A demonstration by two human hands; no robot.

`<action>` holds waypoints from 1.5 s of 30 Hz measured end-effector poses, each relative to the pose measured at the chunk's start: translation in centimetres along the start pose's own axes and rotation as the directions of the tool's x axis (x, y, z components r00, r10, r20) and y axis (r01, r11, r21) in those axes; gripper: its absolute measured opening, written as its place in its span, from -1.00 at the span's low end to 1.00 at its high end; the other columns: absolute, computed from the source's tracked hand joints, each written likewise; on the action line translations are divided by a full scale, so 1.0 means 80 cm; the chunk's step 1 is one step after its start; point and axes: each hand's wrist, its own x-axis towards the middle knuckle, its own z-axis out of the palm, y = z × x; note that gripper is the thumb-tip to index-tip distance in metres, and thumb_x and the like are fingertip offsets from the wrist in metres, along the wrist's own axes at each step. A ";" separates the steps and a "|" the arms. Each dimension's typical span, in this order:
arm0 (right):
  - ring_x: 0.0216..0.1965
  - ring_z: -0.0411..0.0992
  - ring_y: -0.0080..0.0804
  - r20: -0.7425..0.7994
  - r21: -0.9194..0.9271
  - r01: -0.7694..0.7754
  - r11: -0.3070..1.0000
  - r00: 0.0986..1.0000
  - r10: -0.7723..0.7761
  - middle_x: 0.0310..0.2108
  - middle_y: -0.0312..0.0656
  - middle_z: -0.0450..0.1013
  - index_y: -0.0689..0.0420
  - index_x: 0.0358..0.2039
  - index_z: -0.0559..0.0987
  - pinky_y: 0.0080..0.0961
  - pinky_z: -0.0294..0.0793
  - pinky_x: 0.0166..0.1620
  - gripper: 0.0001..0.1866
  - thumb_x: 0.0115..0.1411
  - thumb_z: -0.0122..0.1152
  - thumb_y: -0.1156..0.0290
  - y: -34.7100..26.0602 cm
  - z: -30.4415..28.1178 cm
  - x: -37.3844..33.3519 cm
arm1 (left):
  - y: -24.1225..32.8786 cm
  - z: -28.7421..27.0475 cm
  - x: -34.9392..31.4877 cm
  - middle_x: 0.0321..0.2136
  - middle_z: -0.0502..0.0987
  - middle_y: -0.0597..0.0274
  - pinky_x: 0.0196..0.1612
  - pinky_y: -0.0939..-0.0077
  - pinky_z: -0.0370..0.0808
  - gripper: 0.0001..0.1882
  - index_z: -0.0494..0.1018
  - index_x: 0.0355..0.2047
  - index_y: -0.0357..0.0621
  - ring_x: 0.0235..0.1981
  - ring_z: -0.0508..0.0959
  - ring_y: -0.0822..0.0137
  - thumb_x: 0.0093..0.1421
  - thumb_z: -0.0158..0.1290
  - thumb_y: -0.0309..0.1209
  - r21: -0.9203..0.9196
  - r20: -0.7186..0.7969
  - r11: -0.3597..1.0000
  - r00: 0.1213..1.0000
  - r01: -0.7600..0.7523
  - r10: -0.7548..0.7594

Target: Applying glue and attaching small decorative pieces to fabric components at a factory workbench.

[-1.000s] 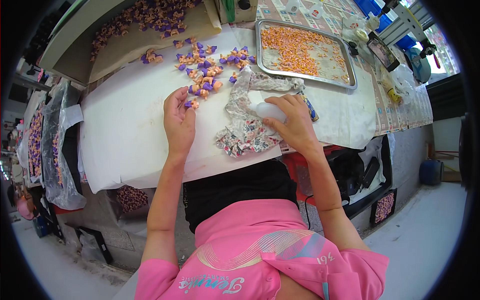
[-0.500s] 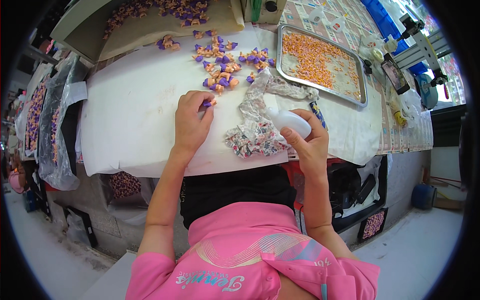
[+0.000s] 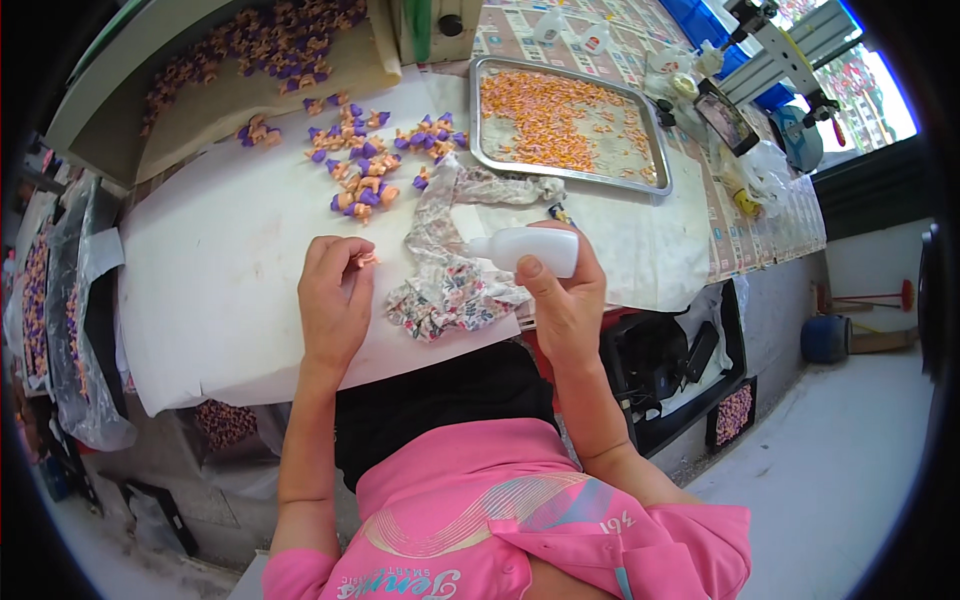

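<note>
hands [image 3: 572, 312], two, holding one bottle [image 3: 535, 247], one figurine [image 3: 368, 259]

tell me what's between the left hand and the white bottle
In the head view, a crumpled floral cloth lies between the left hand and the white bottle, which the right hand holds. White paper shows between left hand and cloth.

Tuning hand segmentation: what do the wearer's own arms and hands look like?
Left hand and right hand are ungloved, no watch or bracelet visible. Forearms are bare below short pink sleeves; no cables show on them.
</note>
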 end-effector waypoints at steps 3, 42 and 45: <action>-0.22 0.40 -0.50 0.025 -0.240 0.228 0.944 0.973 -0.228 -0.23 -0.22 0.41 0.27 -0.17 0.51 -0.58 0.42 -0.18 -0.65 0.09 0.41 0.40 0.005 0.008 -0.012 | -0.004 0.007 -0.019 -0.29 0.48 0.23 -0.20 0.57 0.50 -0.78 0.41 -0.14 -0.30 -0.29 0.51 0.45 0.19 0.06 -0.61 -0.584 0.099 0.750 0.944 0.311 -0.314; -0.32 0.41 -0.44 0.334 -0.571 0.470 0.673 0.882 -0.332 -0.33 -0.19 0.43 0.27 -0.19 0.56 -0.58 0.39 -0.26 -0.57 0.03 0.45 0.26 0.025 0.039 -0.038 | -0.001 0.010 -0.056 -0.28 0.52 0.27 -0.13 0.66 0.47 -0.78 0.45 -0.16 -0.30 -0.23 0.51 0.53 0.16 0.12 -0.61 -0.805 0.278 0.398 0.872 0.440 -0.402; -0.31 0.41 -0.44 0.335 -0.572 0.466 0.675 0.884 -0.325 -0.32 -0.19 0.43 0.27 -0.19 0.56 -0.58 0.39 -0.25 -0.58 0.03 0.45 0.27 0.024 0.037 -0.038 | -0.001 0.011 -0.056 -0.28 0.52 0.27 -0.14 0.67 0.46 -0.78 0.45 -0.16 -0.30 -0.23 0.50 0.54 0.16 0.12 -0.61 -0.804 0.283 0.396 0.871 0.444 -0.401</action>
